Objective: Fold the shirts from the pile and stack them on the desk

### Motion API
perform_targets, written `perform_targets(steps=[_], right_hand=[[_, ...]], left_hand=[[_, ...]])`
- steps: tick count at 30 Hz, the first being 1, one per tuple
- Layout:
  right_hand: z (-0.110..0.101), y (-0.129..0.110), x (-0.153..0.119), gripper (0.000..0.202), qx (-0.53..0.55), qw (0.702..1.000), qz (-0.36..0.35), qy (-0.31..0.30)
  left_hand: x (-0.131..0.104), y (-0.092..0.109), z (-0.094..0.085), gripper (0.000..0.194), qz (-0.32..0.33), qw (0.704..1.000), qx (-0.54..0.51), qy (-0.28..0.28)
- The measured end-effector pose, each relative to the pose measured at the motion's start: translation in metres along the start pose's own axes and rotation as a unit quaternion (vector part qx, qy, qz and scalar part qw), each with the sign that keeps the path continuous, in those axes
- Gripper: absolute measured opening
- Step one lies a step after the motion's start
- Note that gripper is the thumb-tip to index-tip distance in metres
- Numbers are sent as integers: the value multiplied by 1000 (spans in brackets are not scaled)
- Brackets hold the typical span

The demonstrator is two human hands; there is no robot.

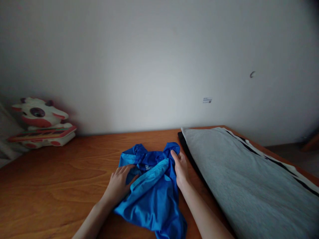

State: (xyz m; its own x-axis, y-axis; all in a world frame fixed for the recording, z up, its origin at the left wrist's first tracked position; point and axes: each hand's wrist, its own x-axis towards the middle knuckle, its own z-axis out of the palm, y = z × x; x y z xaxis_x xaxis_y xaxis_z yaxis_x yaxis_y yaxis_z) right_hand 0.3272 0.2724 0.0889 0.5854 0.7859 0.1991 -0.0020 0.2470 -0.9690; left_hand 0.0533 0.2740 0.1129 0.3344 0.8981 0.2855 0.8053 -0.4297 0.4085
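Note:
A crumpled, shiny blue garment lies on the wooden table in front of me, lighter blue on some panels and darker on others. Its exact kind is hard to make out; an opening with a small pale label inside faces up. My right hand grips a bunched dark-blue part at its upper right, thumb on top and the other fingers mostly hidden. At the garment's left edge, my left hand rests with fingers and thumb apart, the fingertips over the opening.
Grey fabric items with black and white edges lie spread along the table's right side. A cow-shaped toy keyboard stands at the back left. Behind the wooden table rises a white wall bearing a small sticker.

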Motion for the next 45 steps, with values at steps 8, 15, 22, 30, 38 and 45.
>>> perform_targets(steps=[8,15,22,30,38,45], right_hand=[[6,8,-2,37,10,1000,26,4],[-7,22,13,41,7,987,-7,162],[-7,-5,0,27,-169,953,-196,155],[7,-28,-36,54,-385,884,-243,-107],[4,-22,-33,14,-427,856,-223,-189],[3,-23,-20,37,-306,925,-224,-13]], left_hand=[[1,-1,-16,32,-11,1000,13,-3],[3,-2,-34,28,-107,990,62,70],[6,-6,-40,44,-49,980,-125,149],[3,-6,-17,38,-3,999,-48,14],[8,-15,-25,35,-126,961,-188,157],[17,-25,-43,32,-250,778,-436,376]])
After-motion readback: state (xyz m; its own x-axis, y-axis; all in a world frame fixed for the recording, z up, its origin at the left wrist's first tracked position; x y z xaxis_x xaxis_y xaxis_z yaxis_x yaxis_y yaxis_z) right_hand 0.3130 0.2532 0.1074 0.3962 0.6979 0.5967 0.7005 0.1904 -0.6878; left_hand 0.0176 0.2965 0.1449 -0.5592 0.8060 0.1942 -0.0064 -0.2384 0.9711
